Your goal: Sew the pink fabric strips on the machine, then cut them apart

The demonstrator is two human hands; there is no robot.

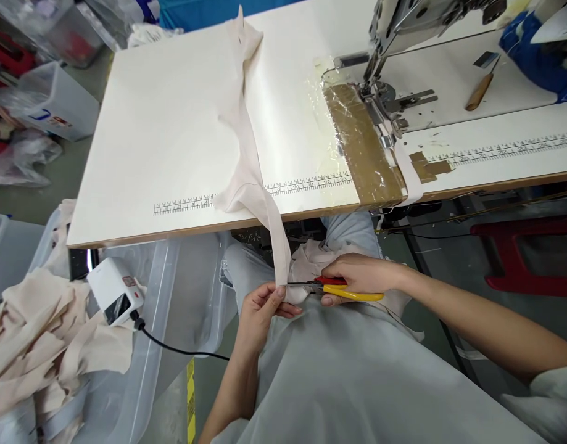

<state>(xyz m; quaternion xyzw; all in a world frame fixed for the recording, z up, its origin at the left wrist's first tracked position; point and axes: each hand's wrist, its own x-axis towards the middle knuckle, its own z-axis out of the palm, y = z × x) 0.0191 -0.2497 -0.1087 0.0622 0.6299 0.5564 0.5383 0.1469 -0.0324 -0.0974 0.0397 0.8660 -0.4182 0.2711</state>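
My left hand (264, 308) pinches a pale pink fabric strip (276, 246) between thumb and fingers, just below the table's front edge. From there the strip runs up over the edge and lies along the white tabletop. Scissors (352, 292) with red and yellow handles are in my right hand (357, 275), their blades pointing left. The blade tips reach the strip right beside my left thumb; I cannot tell whether they have cut into it. More pink fabric (311, 256) is bunched on my lap behind the scissors.
A sewing machine (385, 92) stands on the table (172, 111), with a narrow band (407, 176) hanging from it. An awl (480, 91) lies farther right. At left, a plastic bin (160, 308) holds fabric pieces and a white power bank (115, 290) with a black cable.
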